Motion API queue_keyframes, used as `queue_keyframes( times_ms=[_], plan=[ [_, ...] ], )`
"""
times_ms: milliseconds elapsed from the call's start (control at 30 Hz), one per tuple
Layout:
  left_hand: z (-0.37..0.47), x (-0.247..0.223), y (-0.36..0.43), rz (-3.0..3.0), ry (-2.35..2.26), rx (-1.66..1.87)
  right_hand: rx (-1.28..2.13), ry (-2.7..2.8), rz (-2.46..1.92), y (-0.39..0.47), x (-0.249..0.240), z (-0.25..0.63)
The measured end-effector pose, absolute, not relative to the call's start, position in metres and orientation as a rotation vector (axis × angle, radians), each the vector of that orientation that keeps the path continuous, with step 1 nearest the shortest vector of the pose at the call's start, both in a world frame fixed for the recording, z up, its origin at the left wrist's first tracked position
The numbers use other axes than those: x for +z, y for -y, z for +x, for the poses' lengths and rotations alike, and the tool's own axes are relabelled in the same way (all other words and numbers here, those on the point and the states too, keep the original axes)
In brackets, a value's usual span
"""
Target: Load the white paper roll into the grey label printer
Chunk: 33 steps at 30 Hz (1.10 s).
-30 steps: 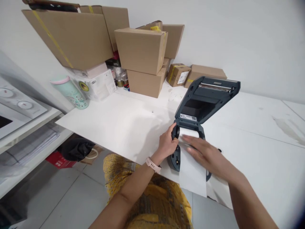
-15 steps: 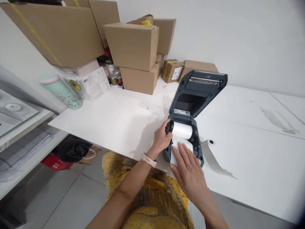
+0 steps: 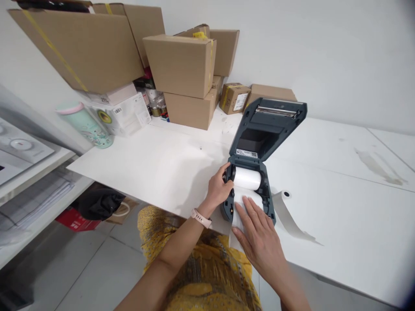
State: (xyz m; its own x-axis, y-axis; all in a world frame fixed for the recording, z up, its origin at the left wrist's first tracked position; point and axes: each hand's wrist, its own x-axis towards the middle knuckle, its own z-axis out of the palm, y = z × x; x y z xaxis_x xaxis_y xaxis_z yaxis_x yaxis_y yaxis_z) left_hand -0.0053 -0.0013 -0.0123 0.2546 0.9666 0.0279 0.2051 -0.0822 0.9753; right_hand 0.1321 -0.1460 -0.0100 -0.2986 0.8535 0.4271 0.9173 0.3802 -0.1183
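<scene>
A dark grey label printer (image 3: 269,190) stands at the table's front edge with its lid (image 3: 275,129) raised. Inside lies a white paper roll (image 3: 247,178), and its paper strip (image 3: 239,216) runs forward over the front of the printer. My left hand (image 3: 219,186) grips the printer's left side, fingers bent round the rim beside the roll. My right hand (image 3: 257,226) lies flat on the strip, fingers stretched out and palm down. To the right of the printer is a nearly used-up roll (image 3: 286,194) with a curled paper tail.
Cardboard boxes (image 3: 178,65) are stacked at the back left, with smaller boxes (image 3: 235,98) behind the printer. A mint green bottle (image 3: 87,125) stands by a white box (image 3: 129,112) at the table's left end. A white shelf unit (image 3: 42,168) is at far left.
My right hand has shifted slightly down along the paper, and more of the strip shows hanging past the printer's front. My left hand keeps its hold.
</scene>
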Motion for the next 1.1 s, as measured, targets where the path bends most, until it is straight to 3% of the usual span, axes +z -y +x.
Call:
queue_keyframes(
  times_ms=[167, 333, 567, 800, 1100],
  plan=[
    [-0.014, 0.002, -0.009, 1.604, -1.075, 1.112, -0.249, 2.211, -1.477, 0.146, -0.009, 0.135],
    [-0.015, 0.066, -0.077, 1.523, -0.832, 1.353, -0.203, 2.156, -1.340, 0.151, -0.015, 0.140],
    [0.023, 0.138, -0.160, 1.297, -0.656, 1.056, -0.193, 2.023, -1.224, 0.170, -0.025, 0.134],
    [0.026, 0.109, -0.099, 1.379, -0.396, 1.176, -0.179, 1.988, -1.173, 0.176, -0.024, 0.133],
    [-0.012, 0.051, -0.010, 2.142, -0.317, 1.221, -0.155, 2.024, -1.074, 0.195, -0.038, 0.127]
  ],
)
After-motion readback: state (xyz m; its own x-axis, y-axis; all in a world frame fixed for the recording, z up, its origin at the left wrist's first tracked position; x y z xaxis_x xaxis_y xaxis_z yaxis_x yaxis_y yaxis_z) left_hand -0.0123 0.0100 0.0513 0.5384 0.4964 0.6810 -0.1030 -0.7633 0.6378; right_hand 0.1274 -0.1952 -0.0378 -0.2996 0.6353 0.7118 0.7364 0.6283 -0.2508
